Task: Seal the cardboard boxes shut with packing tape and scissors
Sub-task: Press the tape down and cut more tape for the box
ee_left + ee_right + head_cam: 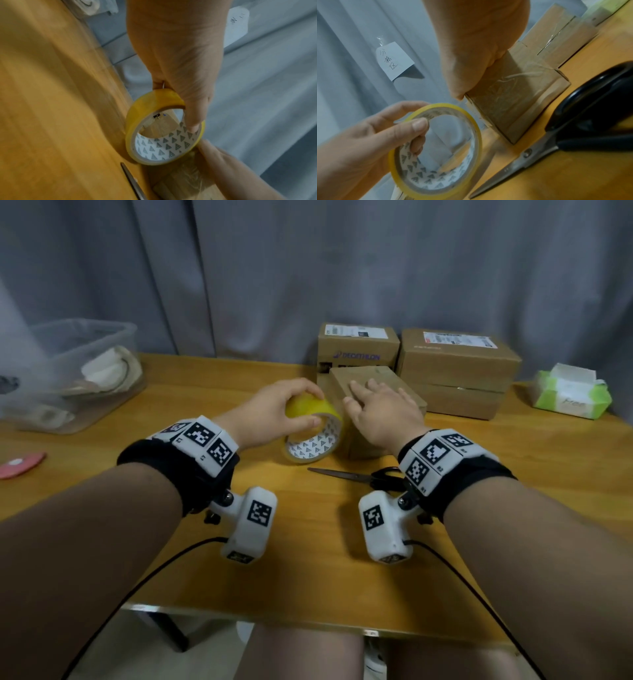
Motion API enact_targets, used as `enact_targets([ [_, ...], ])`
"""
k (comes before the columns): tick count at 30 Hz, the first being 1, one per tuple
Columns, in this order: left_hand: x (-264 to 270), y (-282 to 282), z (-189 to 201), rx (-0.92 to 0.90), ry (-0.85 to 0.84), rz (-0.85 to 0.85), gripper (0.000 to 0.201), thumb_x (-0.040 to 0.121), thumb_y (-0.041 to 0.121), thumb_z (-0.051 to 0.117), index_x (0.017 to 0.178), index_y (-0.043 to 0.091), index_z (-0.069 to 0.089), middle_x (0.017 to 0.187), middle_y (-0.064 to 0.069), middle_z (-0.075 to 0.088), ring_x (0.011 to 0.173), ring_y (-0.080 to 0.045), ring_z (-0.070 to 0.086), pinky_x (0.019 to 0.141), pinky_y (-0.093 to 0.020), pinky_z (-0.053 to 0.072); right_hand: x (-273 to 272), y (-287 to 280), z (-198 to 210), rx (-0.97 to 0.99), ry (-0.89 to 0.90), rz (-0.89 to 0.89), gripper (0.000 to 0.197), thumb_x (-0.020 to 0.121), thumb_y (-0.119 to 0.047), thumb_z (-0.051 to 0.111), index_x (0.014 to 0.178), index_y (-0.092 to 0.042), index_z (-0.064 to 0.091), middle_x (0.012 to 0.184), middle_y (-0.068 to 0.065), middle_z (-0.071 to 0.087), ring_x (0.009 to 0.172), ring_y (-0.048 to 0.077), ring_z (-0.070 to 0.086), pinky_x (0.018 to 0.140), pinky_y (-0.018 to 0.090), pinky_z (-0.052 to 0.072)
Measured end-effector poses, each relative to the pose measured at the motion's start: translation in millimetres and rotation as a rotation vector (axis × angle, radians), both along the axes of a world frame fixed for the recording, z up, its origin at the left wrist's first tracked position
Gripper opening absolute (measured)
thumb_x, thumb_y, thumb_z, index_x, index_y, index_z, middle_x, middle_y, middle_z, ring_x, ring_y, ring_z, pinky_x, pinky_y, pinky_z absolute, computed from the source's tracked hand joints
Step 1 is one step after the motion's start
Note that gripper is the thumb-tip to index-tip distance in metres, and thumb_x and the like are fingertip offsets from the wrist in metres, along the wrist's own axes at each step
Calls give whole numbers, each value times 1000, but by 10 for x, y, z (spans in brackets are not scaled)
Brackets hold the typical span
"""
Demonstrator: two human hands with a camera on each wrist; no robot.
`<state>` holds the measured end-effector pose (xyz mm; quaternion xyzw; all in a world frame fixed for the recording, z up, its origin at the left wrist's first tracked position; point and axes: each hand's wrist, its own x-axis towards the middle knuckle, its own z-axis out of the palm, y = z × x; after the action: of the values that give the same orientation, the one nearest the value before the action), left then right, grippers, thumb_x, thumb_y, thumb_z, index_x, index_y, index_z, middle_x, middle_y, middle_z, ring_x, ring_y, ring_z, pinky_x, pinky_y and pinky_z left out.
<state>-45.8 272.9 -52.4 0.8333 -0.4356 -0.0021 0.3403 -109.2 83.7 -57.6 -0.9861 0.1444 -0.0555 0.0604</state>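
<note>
A yellow roll of packing tape [313, 431] with a triangle-printed white core is gripped by the left hand [274, 412], thumb hooked inside the core and fingers curled over the rim, just at 9 o'clock of a small brown cardboard box [376, 392] near the centre of the wooden table [308, 559]. The right hand [380, 409] is laid flat on that box's top, fingers straight and holding nothing. Black-handled metal scissors [356, 475] lie at 6 o'clock of the box (blades pointing toward 9 o'clock), while three larger cardboard boxes [459, 371] are stacked at its 12 to 2 o'clock.
</note>
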Motion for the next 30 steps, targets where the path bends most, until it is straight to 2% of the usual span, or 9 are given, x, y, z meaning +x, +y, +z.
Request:
enact_targets([
  [3, 1, -16, 108, 247, -118, 0, 36, 87, 37, 64, 122, 30, 57, 115, 3, 54, 108, -13, 48, 92, -26, 38, -1, -21, 14, 6, 3, 20, 54, 102, -47, 18, 153, -29, 17, 161, 3, 14, 148, 19, 12, 118, 40, 4],
  [5, 1, -29, 175, 431, -161, 3, 38, 90, 38, 59, 127, 31, 55, 98, 7, 46, 98, -14, 46, 84, -24, 34, -3, -21, 21, 8, 4, 22, 54, 102, -47, 18, 153, -29, 18, 161, 3, 14, 148, 19, 12, 119, 39, 5],
  [8, -21, -121, 186, 563, -213, 7, 41, 93, 39, 54, 133, 35, 49, 97, 5, 34, 95, -16, 44, 82, -25, 34, 7, 6, 25, -6, -5, 6, 53, 102, -43, 20, 153, -28, 19, 160, 4, 16, 147, 19, 14, 119, 39, 6],
  [11, -63, -225, 162, 630, -261, 16, 42, 95, 39, 49, 137, 36, 45, 102, 1, 31, 109, -23, 46, 89, -31, 38, 55, 54, 0, -54, -41, -10, 53, 100, -37, 27, 151, -23, 25, 156, 8, 27, 144, 23, 22, 119, 40, 10],
  [13, -53, -256, 153, 630, -267, 15, 43, 94, 41, 49, 137, 37, 44, 102, 0, 31, 108, -23, 46, 90, -32, 39, 79, 78, -39, -97, -69, -16, 54, 99, -38, 32, 150, -20, 27, 152, 9, 32, 143, 25, 25, 119, 40, 11],
  [17, -31, -298, 111, 563, -264, -5, 47, 93, 44, 52, 138, 36, 43, 104, 0, 33, 91, -12, 38, 80, -25, 34, 71, 85, -102, -144, -80, -25, 63, 98, -45, 39, 152, -18, 19, 158, 9, 22, 146, 25, 17, 120, 41, 7],
  [24, -23, -306, 67, 529, -242, -6, 49, 90, 53, 50, 134, 31, 48, 104, -1, 40, 91, -18, 50, 78, -28, 40, 79, 72, -121, -157, -87, -14, 71, 96, -50, 43, 152, -16, 17, 158, 11, 21, 146, 25, 17, 120, 42, 8],
  [27, -32, -315, 34, 467, -265, 25, 50, 91, 52, 50, 127, 19, 48, 116, -6, 52, 99, -21, 55, 81, -33, 45, 89, 83, -125, -143, -106, -5, 65, 98, -44, 42, 151, -15, 20, 157, 11, 24, 145, 26, 19, 119, 41, 9],
  [30, -13, -305, -14, 380, -247, 49, 46, 91, 50, 49, 122, 16, 48, 119, -7, 56, 90, -17, 52, 76, -32, 43, 100, 98, -157, -130, -143, -4, 56, 101, -37, 34, 151, -13, 22, 156, 11, 25, 145, 27, 20, 118, 40, 9],
])
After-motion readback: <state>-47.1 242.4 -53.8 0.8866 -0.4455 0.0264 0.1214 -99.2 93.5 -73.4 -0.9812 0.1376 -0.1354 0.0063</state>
